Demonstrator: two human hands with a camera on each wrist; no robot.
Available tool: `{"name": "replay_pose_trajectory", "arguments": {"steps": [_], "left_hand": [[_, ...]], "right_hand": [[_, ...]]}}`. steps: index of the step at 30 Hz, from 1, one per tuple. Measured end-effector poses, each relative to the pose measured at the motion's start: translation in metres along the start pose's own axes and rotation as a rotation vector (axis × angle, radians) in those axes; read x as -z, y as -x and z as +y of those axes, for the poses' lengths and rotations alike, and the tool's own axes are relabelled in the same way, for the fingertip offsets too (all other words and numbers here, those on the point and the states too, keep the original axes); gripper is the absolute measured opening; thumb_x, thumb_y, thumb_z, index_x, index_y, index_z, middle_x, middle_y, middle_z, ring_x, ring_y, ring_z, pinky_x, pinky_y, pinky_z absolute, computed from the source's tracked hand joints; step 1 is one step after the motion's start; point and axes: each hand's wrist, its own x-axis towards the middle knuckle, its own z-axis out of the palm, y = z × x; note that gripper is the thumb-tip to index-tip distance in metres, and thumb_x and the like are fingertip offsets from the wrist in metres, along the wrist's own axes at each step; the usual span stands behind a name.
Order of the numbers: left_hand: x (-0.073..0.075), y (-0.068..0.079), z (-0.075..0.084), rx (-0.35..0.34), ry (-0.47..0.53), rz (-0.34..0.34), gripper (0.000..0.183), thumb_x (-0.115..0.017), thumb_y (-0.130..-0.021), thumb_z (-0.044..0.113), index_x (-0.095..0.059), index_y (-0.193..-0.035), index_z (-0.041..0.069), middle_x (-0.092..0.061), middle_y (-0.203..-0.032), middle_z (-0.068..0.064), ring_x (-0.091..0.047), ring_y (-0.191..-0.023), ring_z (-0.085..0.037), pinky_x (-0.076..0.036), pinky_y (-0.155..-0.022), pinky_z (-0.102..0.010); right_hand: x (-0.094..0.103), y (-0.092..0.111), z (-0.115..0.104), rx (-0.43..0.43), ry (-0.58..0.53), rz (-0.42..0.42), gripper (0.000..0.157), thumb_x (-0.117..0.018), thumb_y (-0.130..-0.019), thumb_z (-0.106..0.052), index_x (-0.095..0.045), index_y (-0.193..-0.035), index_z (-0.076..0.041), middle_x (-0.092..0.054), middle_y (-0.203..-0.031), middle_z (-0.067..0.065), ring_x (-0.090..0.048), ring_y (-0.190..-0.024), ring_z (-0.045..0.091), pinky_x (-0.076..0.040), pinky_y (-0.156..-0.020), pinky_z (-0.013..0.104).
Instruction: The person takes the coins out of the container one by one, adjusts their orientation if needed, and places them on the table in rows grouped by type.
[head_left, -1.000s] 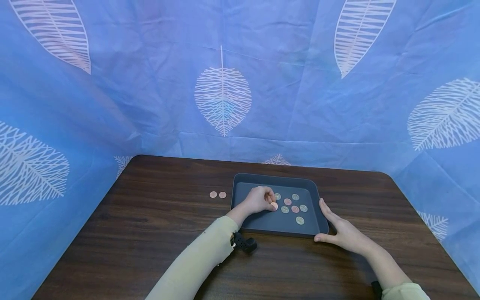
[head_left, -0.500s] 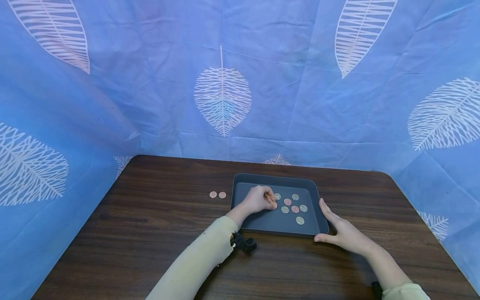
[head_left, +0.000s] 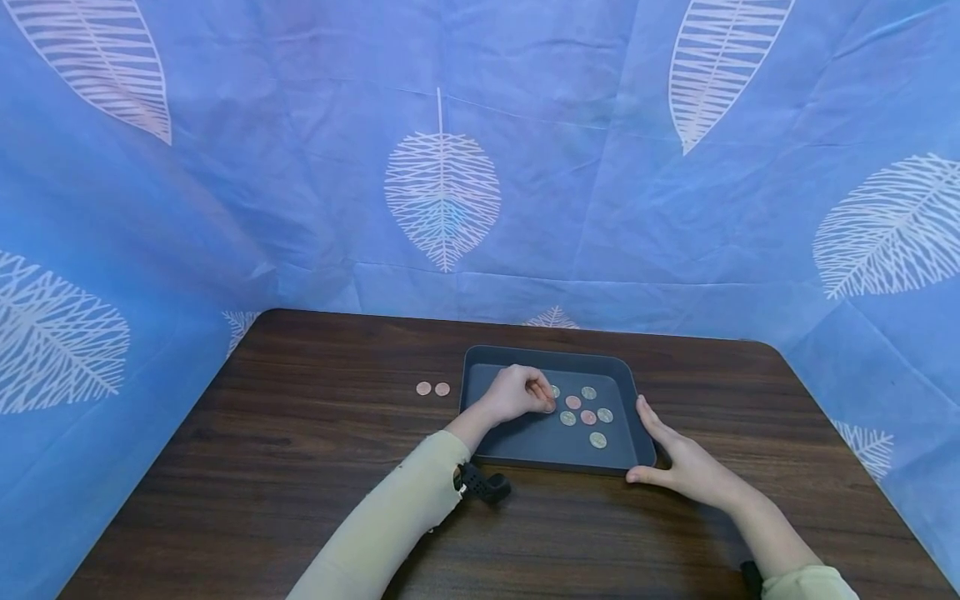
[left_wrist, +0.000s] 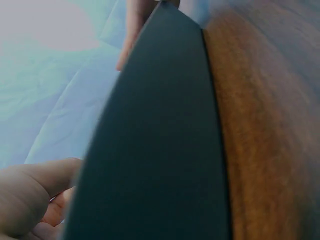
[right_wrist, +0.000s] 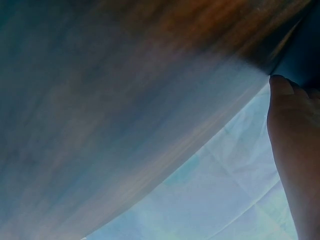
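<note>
Tray point(head_left: 517, 446) on table point(head_left: 225, 467); blue drape point(head_left: 562, 208)

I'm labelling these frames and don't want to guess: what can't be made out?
- Head view: whatever the left hand pinches, mostly covered by that hand.
- Head view: markings on the coins, too small to read.
- Left wrist view: inside of the tray, hidden by its wall.
- Right wrist view: the table, blurred; the right hand, cut off by the right edge.

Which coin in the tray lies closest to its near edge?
The silvery coin at front right in the tray; the other coins there lie farther back.
</note>
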Motion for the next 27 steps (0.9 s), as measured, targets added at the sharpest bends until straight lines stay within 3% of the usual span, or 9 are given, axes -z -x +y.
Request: {"name": "replay_pose_trajectory", "arguments": {"steps": [11, 20, 27], "left_hand": [[0.031, 0.013, 0.001, -0.013, 0.051, 0.084, 0.008, -0.076, -0.082, 0.009, -0.071, -0.087, 0.006, -0.065, -0.076, 0.0, -0.059, -0.068, -0.013, -0.048, -0.061, -0.025], [0.055, 0.026, -0.003, -0.001, 0.093, 0.129, 0.009, -0.074, -0.084, 0.009, -0.07, -0.091, 0.005, -0.066, -0.08, -0.004, -0.062, -0.072, -0.017, -0.051, -0.067, -0.028], [0.073, 0.034, -0.006, 0.035, 0.082, 0.209, 0.009, -0.075, -0.083, 0.01, -0.071, -0.09, 0.006, -0.066, -0.08, -0.003, -0.062, -0.074, -0.02, -0.051, -0.069, -0.03]], "right_hand": [[0.001, 0.0, -0.002, -0.002, 0.012, 0.001, 0.109, -0.072, -0.08, -0.046, -0.002, -0.154, -0.007, -0.007, -0.155, 0.026, -0.024, -0.132, 0.053, -0.033, -0.093, 0.067], [0.002, 0.001, -0.004, -0.014, 0.013, -0.002, 0.11, -0.073, -0.08, -0.046, 0.0, -0.153, -0.008, -0.009, -0.153, 0.028, -0.024, -0.131, 0.054, -0.034, -0.092, 0.067], [0.002, 0.001, -0.005, -0.011, 0.003, -0.007, 0.11, -0.073, -0.08, -0.046, 0.0, -0.153, -0.007, -0.008, -0.153, 0.028, -0.024, -0.131, 0.055, -0.034, -0.092, 0.067]]}}
